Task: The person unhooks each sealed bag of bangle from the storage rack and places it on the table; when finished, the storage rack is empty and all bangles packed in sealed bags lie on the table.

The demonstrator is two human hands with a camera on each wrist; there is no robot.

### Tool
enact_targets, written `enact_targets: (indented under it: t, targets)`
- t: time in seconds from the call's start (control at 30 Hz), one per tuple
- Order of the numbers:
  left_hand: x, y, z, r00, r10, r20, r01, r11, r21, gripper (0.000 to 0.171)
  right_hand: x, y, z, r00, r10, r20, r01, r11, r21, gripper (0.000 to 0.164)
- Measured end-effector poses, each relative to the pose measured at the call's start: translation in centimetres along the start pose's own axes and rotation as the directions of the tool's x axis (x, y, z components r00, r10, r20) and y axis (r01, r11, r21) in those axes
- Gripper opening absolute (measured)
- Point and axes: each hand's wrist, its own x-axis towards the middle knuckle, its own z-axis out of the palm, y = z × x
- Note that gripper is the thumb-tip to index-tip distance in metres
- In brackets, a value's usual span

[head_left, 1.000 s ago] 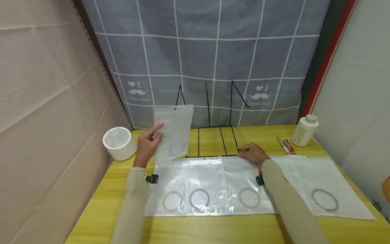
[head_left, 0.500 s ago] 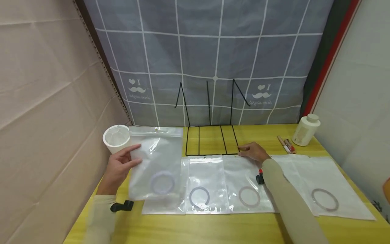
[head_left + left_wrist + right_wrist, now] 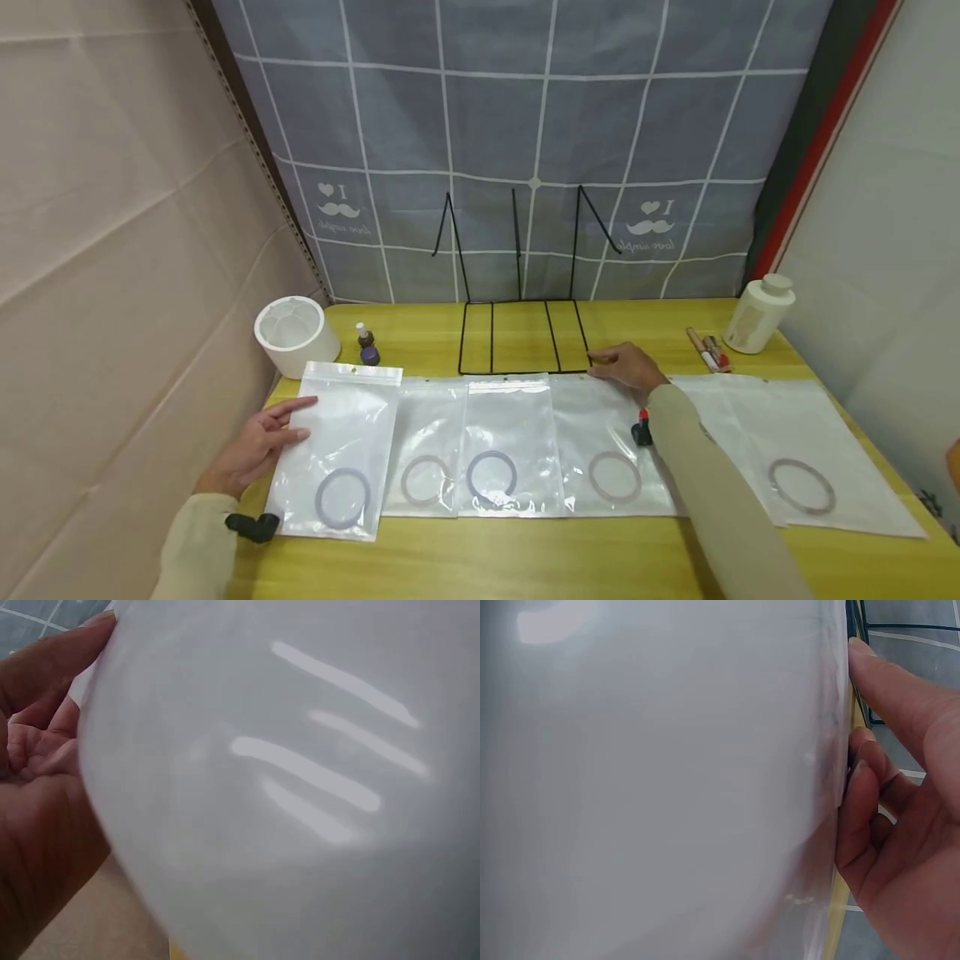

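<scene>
My left hand [image 3: 251,450] pinches the left edge of a clear zip bag [image 3: 337,442], which holds a pale purple ring [image 3: 317,498]. In the left wrist view the thumb [image 3: 56,664] is at the edge of that bag, and its glossy face fills most of the picture. My right hand [image 3: 628,367] holds the front right corner of a black wire rack [image 3: 517,372], with curled fingers in the right wrist view [image 3: 907,780]. Uprights with bare bent hooks rise from the rack's back. Several more bags lie in a row, including a middle bag [image 3: 510,425] with a purple ring.
A white tub [image 3: 296,337] stands at the back left beside a small dark bottle [image 3: 365,337] with a purple base. At the back right are a white bottle [image 3: 759,315] and several small tubes [image 3: 708,350]. A grey grid cloth [image 3: 487,125] hangs behind the yellow table [image 3: 525,567].
The zip bag has come off the rack's left hook and moved down and left with my left hand, beside the row of bags. My right hand has stayed at the rack's corner.
</scene>
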Motion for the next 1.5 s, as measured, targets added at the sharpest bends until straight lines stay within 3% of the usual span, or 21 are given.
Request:
enact_targets:
  t: [0.23, 0.47, 0.63, 0.77, 0.9, 1.0, 1.1, 1.13, 1.27, 1.33, 1.43, 1.5]
  targets:
    - [0.9, -1.6, -2.2, 0.993, -0.118, -0.022, 0.118, 0.993, 0.018, 0.054, -0.1, 0.2, 0.2, 1.000, 0.021, 0.002, -0.021, 0.999, 0.032, 0.051]
    - [1.2, -2.1, -3.5, 0.986, -0.168, 0.002, 0.168, 0.986, -0.003, 0.051, -0.2, 0.4, 0.3, 1.000, -0.019, 0.012, 0.020, 0.999, -0.025, 0.051]
    - [1.2, -2.0, -3.6, 0.965, -0.249, -0.081, 0.253, 0.966, 0.047, 0.046, -0.2, 0.5, 0.4, 1.000, -0.015, 0.013, 0.015, 1.000, -0.025, 0.051]
    - [1.5, -2.0, -3.2, 0.945, -0.285, -0.161, 0.309, 0.938, 0.155, 0.050, 0.0, 0.5, 0.3, 1.000, -0.015, 0.014, 0.016, 0.999, -0.039, 0.053]
    - [1.8, -1.8, -2.7, 0.940, -0.251, -0.230, 0.321, 0.878, 0.354, 0.059, 0.1, 0.5, 0.3, 1.000, -0.008, 0.016, 0.009, 1.000, -0.028, 0.053]
    - [1.8, -1.5, -2.1, 0.943, -0.189, -0.273, 0.316, 0.761, 0.566, 0.061, 0.1, 0.5, 0.4, 1.000, -0.011, 0.021, 0.012, 1.000, -0.024, 0.053]
    - [1.8, -1.3, -1.6, 0.936, -0.165, -0.310, 0.339, 0.655, 0.676, 0.062, 0.1, 0.5, 0.5, 1.000, -0.009, 0.022, 0.010, 1.000, -0.015, 0.052]
    - [1.8, -1.2, -1.4, 0.929, -0.170, -0.328, 0.358, 0.636, 0.684, 0.063, 0.2, 0.5, 0.5, 1.000, -0.010, 0.020, 0.010, 1.000, -0.013, 0.052]
    - [1.8, -1.1, -1.5, 0.903, -0.216, -0.372, 0.420, 0.630, 0.654, 0.064, 0.2, 0.4, 0.7, 0.999, -0.025, 0.026, 0.025, 1.000, -0.013, 0.053]
    - [2.0, -1.0, -1.6, 0.897, -0.238, -0.373, 0.435, 0.624, 0.649, 0.065, 0.3, 0.5, 0.6, 0.999, -0.038, 0.031, 0.039, 0.999, -0.029, 0.054]
    - [2.5, -0.9, -1.0, 0.899, -0.238, -0.368, 0.435, 0.594, 0.677, 0.065, 0.3, 1.0, 0.3, 0.998, -0.048, 0.043, 0.050, 0.998, -0.047, 0.054]
    - [3.4, -0.6, -0.1, 0.920, -0.185, -0.344, 0.385, 0.584, 0.715, 0.062, 0.2, 1.2, -0.1, 0.996, -0.068, 0.056, 0.072, 0.995, -0.074, 0.055]
